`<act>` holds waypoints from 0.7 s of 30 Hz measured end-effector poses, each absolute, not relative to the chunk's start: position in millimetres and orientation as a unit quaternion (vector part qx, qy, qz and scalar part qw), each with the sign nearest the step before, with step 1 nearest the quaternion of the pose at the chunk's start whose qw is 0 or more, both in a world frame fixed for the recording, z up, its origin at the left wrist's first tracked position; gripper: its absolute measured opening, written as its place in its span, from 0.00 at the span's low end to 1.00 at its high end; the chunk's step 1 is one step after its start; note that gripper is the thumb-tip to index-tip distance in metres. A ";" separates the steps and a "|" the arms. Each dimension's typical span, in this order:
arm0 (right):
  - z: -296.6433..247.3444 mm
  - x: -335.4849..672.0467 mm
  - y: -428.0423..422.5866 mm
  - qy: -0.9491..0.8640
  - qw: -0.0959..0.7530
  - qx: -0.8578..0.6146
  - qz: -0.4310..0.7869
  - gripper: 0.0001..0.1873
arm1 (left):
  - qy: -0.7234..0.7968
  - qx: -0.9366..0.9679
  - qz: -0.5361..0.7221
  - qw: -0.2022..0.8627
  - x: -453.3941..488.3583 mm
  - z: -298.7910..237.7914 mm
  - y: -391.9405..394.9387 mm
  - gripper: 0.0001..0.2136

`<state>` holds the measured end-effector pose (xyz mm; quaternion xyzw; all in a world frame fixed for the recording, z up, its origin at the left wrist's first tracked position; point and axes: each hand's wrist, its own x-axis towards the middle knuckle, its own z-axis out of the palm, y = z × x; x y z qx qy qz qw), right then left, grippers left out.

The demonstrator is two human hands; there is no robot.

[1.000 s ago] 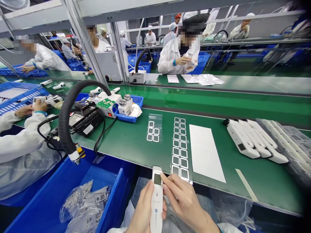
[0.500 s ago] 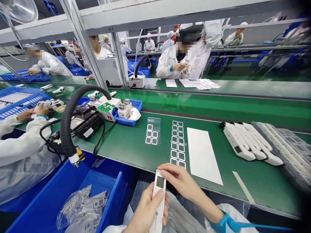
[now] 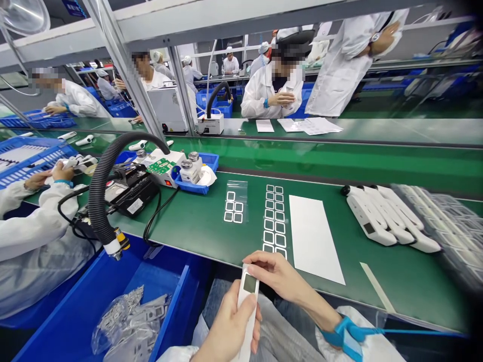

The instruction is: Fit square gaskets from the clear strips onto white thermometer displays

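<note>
My left hand is wrapped round a white handheld thermometer with a small dark screen, holding it upright over my lap. My right hand curls over the thermometer's top end, fingertips pinched at the screen; a blue wrist strap sits on that wrist. Just beyond my fingers, on the green bench, lies a clear sheet of screen lenses in two columns. A smaller clear sheet with a few lenses lies to its left.
A white paper sheet and a row of white thermometers lie to the right. A black hose, soldering station and blue tray with bottles stand left. A blue bin holds bagged parts. Other workers sit around.
My right hand has slid from beside the thermometer's screen up onto its top end. The thermometer has risen slightly towards the bench edge, and my view has lifted a little.
</note>
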<state>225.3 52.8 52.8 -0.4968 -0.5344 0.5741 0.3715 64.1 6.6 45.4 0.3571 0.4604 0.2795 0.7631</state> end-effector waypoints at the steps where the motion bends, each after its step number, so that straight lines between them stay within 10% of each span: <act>1: 51.6 227.5 52.9 -0.537 0.371 -0.490 0.577 0.13 | 0.460 0.358 0.278 0.764 64.4 45.3 6.8 0.21; 21: 92.8 287.0 69.8 -0.749 0.249 -0.438 0.431 0.17 | 0.329 0.445 0.079 0.829 67.6 55.9 86.2 0.15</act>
